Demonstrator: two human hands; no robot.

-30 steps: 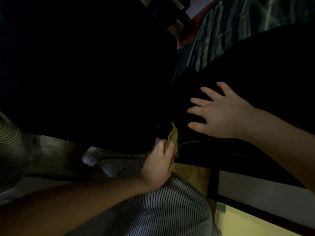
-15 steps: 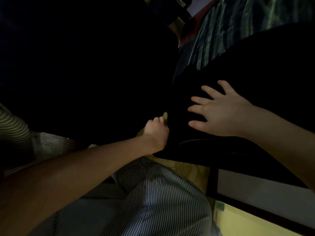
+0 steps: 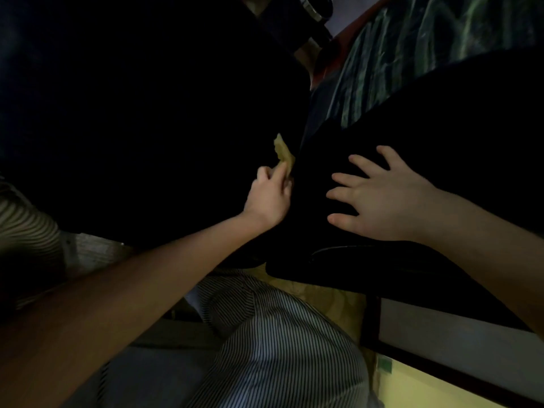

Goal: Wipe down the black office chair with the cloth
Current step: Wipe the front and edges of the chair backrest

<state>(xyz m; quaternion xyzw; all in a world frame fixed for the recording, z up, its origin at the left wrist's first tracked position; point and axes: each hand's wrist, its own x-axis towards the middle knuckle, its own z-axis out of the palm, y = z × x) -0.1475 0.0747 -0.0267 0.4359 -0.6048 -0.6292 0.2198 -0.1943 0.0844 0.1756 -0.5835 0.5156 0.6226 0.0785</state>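
The black office chair (image 3: 441,136) fills most of the dim view, a dark mass at left and a black padded surface at right. My left hand (image 3: 269,195) is shut on a small yellowish cloth (image 3: 284,154), whose end sticks up along the seam between the two dark surfaces. My right hand (image 3: 379,198) lies flat on the black padded surface with its fingers spread, just to the right of the left hand. Most of the cloth is hidden inside the left fist.
My striped trouser leg (image 3: 279,343) shows below the arms. A dark patterned green fabric (image 3: 412,48) lies at the top right. A yellow floor or wall strip (image 3: 426,390) and a black bar (image 3: 371,316) sit at the lower right.
My left hand has moved up along the seam with the cloth, from low near the chair's bottom edge to higher beside the right hand. The right hand has stayed flat in place.
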